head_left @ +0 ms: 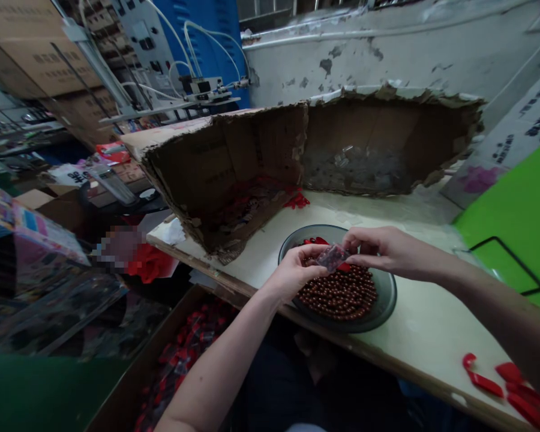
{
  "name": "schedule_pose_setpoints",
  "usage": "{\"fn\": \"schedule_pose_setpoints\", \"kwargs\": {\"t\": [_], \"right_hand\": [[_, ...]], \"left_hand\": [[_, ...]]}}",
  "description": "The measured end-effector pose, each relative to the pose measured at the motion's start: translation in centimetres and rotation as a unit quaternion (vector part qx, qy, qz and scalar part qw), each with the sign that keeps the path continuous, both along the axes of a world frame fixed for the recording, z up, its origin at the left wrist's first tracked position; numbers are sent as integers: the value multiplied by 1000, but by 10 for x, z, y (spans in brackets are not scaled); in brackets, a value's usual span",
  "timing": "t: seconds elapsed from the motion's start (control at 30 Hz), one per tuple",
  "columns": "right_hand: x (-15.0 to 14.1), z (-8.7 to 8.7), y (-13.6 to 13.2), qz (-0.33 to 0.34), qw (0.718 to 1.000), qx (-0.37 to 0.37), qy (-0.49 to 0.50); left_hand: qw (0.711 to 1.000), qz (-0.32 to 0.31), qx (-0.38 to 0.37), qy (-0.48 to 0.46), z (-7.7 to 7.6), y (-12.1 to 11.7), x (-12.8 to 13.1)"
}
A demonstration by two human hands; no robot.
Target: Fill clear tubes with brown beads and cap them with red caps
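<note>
Brown beads (339,295) lay heaped in a dark glass plate (389,300) on a pale, worn table (414,324), with a few red ribbons (315,241) tucked at the plate's far edge. Directly above the beads, the left hand (292,275) and the right hand (389,249) met over a small clear plastic bag (332,257). The right thumb and forefinger pressed together, pinching the bag's upper corner, while the left fingers (312,259) curled in and closed on its lower side. Something dark showed inside the bag, but it was too small to tell what. At the table's right end lay more red ribbons (506,384). A torn cardboard box (225,168) stood open on the table beyond the plate, with red scraps (256,195) in its bottom. Below the table's front edge, a brown carton (130,372) held many red packets (180,354). A green board (513,222) stood at the table's right side.
</note>
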State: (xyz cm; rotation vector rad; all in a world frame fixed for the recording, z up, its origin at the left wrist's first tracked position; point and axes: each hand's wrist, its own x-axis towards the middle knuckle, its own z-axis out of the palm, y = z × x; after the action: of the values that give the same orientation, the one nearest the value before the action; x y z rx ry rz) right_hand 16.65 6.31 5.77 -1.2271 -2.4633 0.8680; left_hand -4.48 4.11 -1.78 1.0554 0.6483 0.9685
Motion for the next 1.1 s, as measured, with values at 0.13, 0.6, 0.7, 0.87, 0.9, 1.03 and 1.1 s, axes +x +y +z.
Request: {"fn": "schedule_pose_setpoints", "kwargs": {"t": [0.13,0.6,0.7,0.87,0.9,1.03,1.1], "right_hand": [[4,-1,1,-1,998,-49,28],[23,-98,12,-58,981,-32,-181],[18,-111,23,-125,968,50,-214],[-4,-127,33,-137,965,68,-215],[-9,-130,34,-144,964,67,-214],[-22,-143,41,-173,964,49,-196],[-21,-145,46,-179,969,30,-168]], "left_hand": [[1000,-8,-1,-1,-3,0,0],[986,140,-49,-82,-7,5,-22],[982,161,-46,-84,-9,7,-18],[978,182,-56,-88,-13,9,-13],[978,182,-61,-86,-14,9,-12],[982,159,-65,-79,-17,8,-13],[984,150,-57,-76,-20,8,-14]]}}
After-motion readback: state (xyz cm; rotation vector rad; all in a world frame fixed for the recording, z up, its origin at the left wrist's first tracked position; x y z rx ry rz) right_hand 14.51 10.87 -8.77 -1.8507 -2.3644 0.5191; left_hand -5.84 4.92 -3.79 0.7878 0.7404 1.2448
